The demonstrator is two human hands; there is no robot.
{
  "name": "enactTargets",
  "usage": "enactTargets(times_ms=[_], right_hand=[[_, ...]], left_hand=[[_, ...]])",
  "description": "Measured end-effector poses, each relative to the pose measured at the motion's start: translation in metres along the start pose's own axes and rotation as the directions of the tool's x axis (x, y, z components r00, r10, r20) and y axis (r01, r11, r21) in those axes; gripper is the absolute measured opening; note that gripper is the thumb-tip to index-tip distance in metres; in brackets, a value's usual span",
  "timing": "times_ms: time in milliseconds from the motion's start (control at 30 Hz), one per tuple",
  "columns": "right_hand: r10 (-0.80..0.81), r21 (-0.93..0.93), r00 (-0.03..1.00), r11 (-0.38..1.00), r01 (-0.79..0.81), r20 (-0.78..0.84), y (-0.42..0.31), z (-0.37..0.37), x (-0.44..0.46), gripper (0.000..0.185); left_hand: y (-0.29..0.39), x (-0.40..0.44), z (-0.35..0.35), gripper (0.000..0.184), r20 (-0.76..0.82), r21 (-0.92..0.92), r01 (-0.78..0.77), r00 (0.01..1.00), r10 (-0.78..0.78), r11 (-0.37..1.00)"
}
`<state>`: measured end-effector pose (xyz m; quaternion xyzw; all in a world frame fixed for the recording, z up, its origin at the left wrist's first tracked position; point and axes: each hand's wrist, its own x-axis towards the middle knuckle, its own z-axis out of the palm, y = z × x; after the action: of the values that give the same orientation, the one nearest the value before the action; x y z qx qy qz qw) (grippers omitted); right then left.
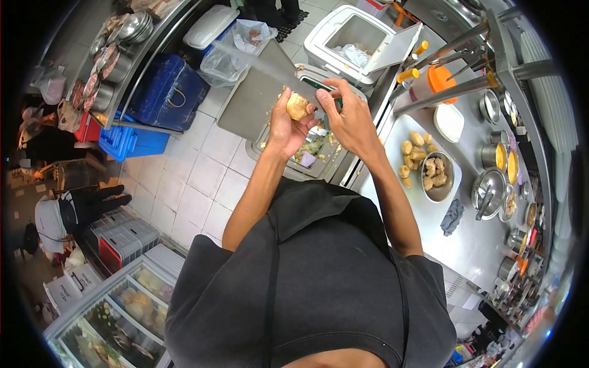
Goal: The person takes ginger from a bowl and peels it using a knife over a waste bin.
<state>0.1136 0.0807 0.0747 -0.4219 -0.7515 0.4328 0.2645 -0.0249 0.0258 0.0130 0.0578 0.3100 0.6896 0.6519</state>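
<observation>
My left hand is closed around a pale yellow, roundish potato. Close beside it, my right hand grips a green-handled tool, mostly hidden by the fingers; its kind is not clear. A pale blurred streak extends up and left from near the hands, and I cannot tell whether it is a blade. Both hands are over a grey bin with peelings and scraps below them. To the right, yellow potatoes lie on a white board beside a metal bowl of knobbly brown pieces.
A white open-lidded cooler stands ahead, near a lined bin. The steel counter on the right carries a grey cloth and several metal pots. Blue containers stand left on the tiled floor; another person is far left.
</observation>
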Motion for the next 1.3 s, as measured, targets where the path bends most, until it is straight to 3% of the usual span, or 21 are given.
enactTargets(times_ms=[67,100,133,167,200,233,267,433,500,533,633,700,867,1033,1300], right_hand=[[-0.121,-0.168,0.992,0.979,0.115,-0.022,0.000,-0.002,-0.002,0.059],[-0.121,-0.168,0.992,0.979,0.115,-0.023,0.000,-0.001,-0.005,0.059],[-0.204,-0.258,0.979,0.946,0.197,-0.003,0.000,0.001,-0.009,0.069],[-0.284,-0.343,0.959,0.898,0.274,0.023,0.000,0.003,-0.013,0.080],[-0.245,-0.342,0.966,0.904,0.258,0.080,0.003,0.007,-0.015,0.092],[-0.243,-0.340,0.967,0.905,0.254,0.076,0.002,0.009,-0.017,0.092],[-0.239,-0.370,0.965,0.891,0.262,0.107,0.001,0.010,-0.019,0.093],[-0.292,-0.372,0.947,0.871,0.322,0.135,0.002,0.010,-0.021,0.094],[-0.285,-0.376,0.948,0.870,0.319,0.143,0.002,0.009,-0.020,0.095],[-0.279,-0.380,0.948,0.869,0.316,0.151,0.002,0.009,-0.019,0.095],[-0.288,-0.378,0.944,0.865,0.329,0.163,0.003,0.009,-0.019,0.096],[-0.287,-0.374,0.943,0.866,0.330,0.169,0.001,0.008,-0.019,0.096],[-0.284,-0.359,0.942,0.872,0.332,0.180,0.000,0.008,-0.019,0.095],[-0.422,-0.330,0.902,0.841,0.428,0.093,0.011,0.014,-0.017,0.101],[-0.400,-0.335,0.909,0.845,0.416,0.121,0.005,0.010,-0.018,0.095]], left_hand=[[-0.004,0.002,-0.007,0.039,0.016,0.011,-0.026,1.000,0.026,1.000],[-0.006,0.003,-0.010,0.038,0.033,0.021,-0.051,0.998,0.050,0.998],[-0.007,0.003,-0.006,0.041,-0.083,0.095,-0.063,0.994,0.071,0.994],[-0.010,0.001,-0.001,0.041,-0.082,0.097,-0.061,0.994,0.069,0.993],[-0.014,-0.001,0.005,0.044,-0.123,0.038,-0.067,0.990,0.071,0.997],[-0.016,-0.002,0.009,0.049,-0.163,-0.022,-0.075,0.984,0.070,0.997],[-0.014,0.003,-0.008,0.049,0.116,0.011,-0.062,0.991,0.060,0.998],[-0.018,-0.010,0.007,0.049,0.079,0.003,-0.023,0.997,0.023,1.000],[-0.023,-0.016,0.017,0.049,-0.061,0.120,-0.168,0.982,0.176,0.978],[-0.023,-0.016,0.015,0.049,-0.062,0.121,-0.167,0.983,0.175,0.978],[-0.028,-0.006,-0.001,0.050,0.028,0.199,-0.171,0.985,0.169,0.965],[-0.038,0.007,-0.019,0.050,0.142,0.063,-0.124,0.983,0.114,0.990],[-0.038,0.008,-0.016,0.051,0.150,0.044,-0.122,0.982,0.114,0.992],[-0.034,0.003,-0.012,0.051,0.154,0.062,-0.117,0.982,0.106,0.991],[-0.036,0.001,-0.010,0.052,0.133,0.111,-0.165,0.980,0.149,0.980]])
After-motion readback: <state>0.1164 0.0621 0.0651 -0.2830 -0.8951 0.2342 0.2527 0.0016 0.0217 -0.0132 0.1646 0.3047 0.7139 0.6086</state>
